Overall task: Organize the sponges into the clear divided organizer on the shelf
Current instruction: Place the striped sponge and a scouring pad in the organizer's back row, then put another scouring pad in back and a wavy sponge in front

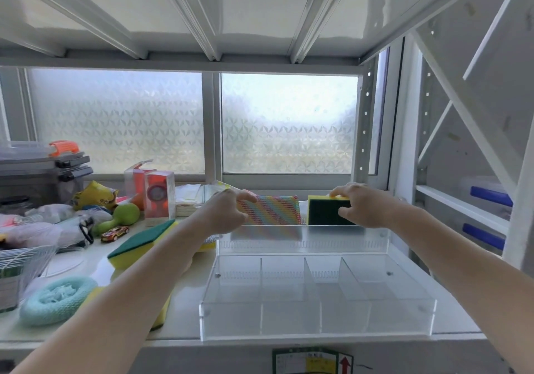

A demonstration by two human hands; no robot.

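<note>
Item 1: clear acrylic divided organizer [318, 313] on the white shelf [185, 287], right of centre; we count four front compartments, with a raised rear row behind them

Item 2: rainbow-striped flat mesh sponge [273, 210], standing on edge in the rear row, left part; our left hand [228, 210] pinches its left end, thumb in front and fingers over the top edge, so that grip is grasping the sponge

Item 3: yellow sponge with dark green scouring face [323, 211], upright in the rear row just right of the striped one, a narrow gap between them; our right hand [362, 204] holds its right end, fingers curled over the top, thumb on the green face

Item 4: second yellow-and-green rectangular sponge [138, 242], lying flat on the shelf left of the organizer, partly behind our left forearm

Item 5: pale teal ring-shaped knitted scrubber [56, 300], near the shelf's front left

Item 6: small red toy car [115, 233], beside a green plastic dumbbell-shaped toy [122, 217], further back on the left
</note>
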